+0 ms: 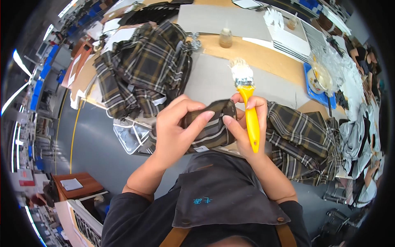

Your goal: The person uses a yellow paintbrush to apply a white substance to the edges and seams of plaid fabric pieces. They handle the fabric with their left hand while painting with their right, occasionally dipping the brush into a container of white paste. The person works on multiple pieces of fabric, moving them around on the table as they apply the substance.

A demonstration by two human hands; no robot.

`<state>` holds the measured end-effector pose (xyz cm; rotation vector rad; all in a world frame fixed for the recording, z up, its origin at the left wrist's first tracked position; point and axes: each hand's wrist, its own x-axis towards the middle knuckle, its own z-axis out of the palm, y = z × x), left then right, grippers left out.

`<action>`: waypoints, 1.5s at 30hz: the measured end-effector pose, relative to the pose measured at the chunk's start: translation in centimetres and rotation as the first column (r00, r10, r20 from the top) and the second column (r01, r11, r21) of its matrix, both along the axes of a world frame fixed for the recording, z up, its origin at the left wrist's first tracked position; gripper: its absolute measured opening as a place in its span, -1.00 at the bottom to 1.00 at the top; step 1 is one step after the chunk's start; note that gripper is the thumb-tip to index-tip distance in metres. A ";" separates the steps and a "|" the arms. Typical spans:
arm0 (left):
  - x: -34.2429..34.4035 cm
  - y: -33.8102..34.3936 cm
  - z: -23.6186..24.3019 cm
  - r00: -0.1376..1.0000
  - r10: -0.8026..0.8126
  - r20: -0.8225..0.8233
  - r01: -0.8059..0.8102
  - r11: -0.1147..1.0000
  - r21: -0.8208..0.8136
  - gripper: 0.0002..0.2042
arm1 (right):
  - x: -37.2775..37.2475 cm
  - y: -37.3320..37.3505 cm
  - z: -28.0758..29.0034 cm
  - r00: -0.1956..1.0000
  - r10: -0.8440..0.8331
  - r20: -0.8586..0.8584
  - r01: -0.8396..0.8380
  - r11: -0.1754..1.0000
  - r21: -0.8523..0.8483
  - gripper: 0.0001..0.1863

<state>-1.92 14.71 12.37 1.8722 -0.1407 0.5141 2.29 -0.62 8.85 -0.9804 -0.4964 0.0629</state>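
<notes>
Between my two hands, in front of my apron, is the edge of a plaid garment in dark brown with white stripes. My left hand pinches its folded edge between thumb and fingers. Thumb and fingers of my right hand grip the same edge from the other side. That hand also holds a flat paintbrush with a yellow handle, bristles pointing up and away, coated whitish. The garment stretches right along the table edge as a plaid heap. Which kind of garment it is, I cannot tell.
A tall pile of plaid garments lies at the table's left. Farther back stands a small jar. At right, a blue tray holds a whitish tub with clear plastic. White gloves lie at the back.
</notes>
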 end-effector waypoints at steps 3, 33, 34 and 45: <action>2.0 -2.2 -2.2 0.946 -0.154 -0.284 0.040 0.928 -0.371 -0.80 | 1.3 -2.3 -2.4 0.995 -0.100 -0.009 0.096 0.978 -0.185 -0.55; 4.6 -6.3 -1.3 0.836 -0.497 -0.231 0.220 0.691 -0.689 -0.61 | 2.4 -9.7 6.5 0.781 -0.135 0.609 0.550 0.610 -0.570 -0.86; 4.5 -6.3 -1.3 0.840 -0.489 -0.234 0.208 0.689 -0.694 -0.61 | 2.8 -9.6 6.0 0.756 -0.205 0.622 0.607 0.575 -0.548 -0.86; 4.6 -6.1 -1.6 0.867 -0.454 -0.209 0.280 0.787 -0.549 -0.60 | 2.9 -9.6 6.8 0.813 -0.143 0.565 0.515 0.629 -0.582 -0.88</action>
